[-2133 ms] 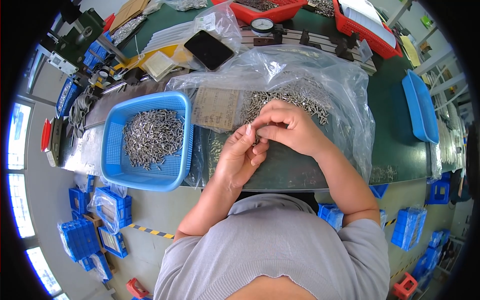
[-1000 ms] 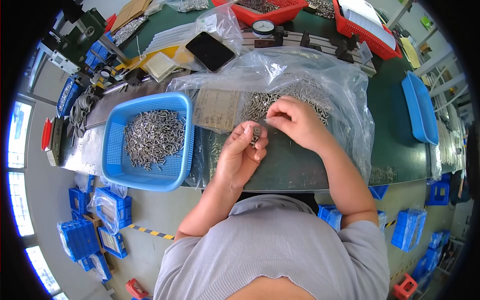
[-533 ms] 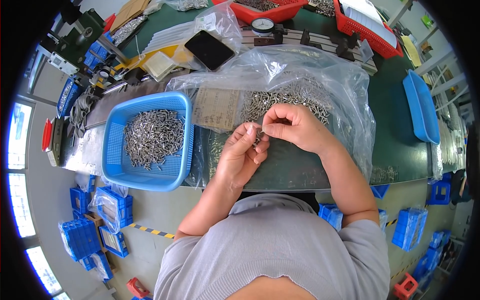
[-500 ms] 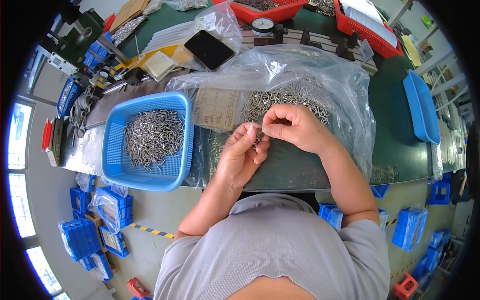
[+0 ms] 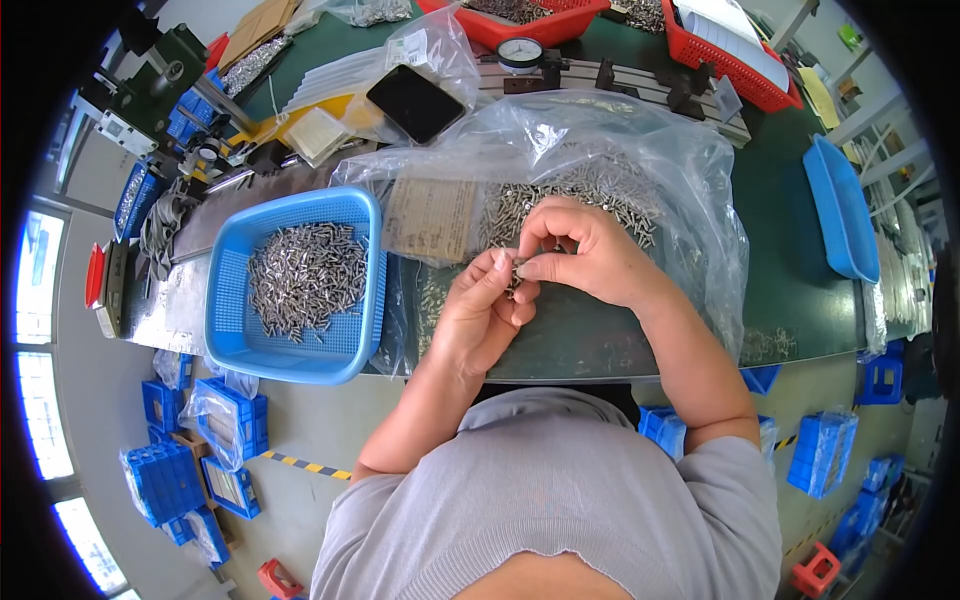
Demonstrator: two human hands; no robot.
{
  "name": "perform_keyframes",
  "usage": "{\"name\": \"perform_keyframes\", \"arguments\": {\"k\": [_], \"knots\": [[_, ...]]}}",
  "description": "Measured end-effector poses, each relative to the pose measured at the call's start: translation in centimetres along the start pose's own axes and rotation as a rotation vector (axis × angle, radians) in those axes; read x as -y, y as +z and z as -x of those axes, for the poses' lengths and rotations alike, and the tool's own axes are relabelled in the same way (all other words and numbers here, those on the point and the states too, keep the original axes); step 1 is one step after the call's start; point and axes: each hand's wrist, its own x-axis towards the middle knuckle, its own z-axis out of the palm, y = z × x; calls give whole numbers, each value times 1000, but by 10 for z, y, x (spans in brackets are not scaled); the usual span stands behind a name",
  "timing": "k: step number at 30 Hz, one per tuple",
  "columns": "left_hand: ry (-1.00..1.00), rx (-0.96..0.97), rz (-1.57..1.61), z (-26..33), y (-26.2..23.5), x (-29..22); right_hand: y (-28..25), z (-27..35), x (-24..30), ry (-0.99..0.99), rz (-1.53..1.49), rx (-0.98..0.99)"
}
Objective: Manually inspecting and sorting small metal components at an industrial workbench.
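My two hands have come back together over the counter (image 5: 600, 345), closer than a second ago, when my right hand (image 5: 585, 255) was reaching up into the pile. Now my left hand (image 5: 485, 310) is half curled, its fingertips pinching a small metal part (image 5: 517, 268), and my right hand closes thumb and forefinger on the same part from the other side. So I judge one piece picked out and in work between them. Just beyond lies the clear plastic bag (image 5: 620, 150) with the loose metal parts (image 5: 590, 190). To my left sits the blue basket (image 5: 235, 345) of similar parts, unchanged. Farther back stand red trays (image 5: 735, 75).
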Motion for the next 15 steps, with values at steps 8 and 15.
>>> {"name": "perform_keyframes", "arguments": {"k": [8, 15], "knots": [[45, 17, 42, -1, -1, -2, -14, 4, -11, 71, 492, -131], [41, 30, 74, -1, -2, -2, -12, 7, -13, 21, 733, -57]]}}
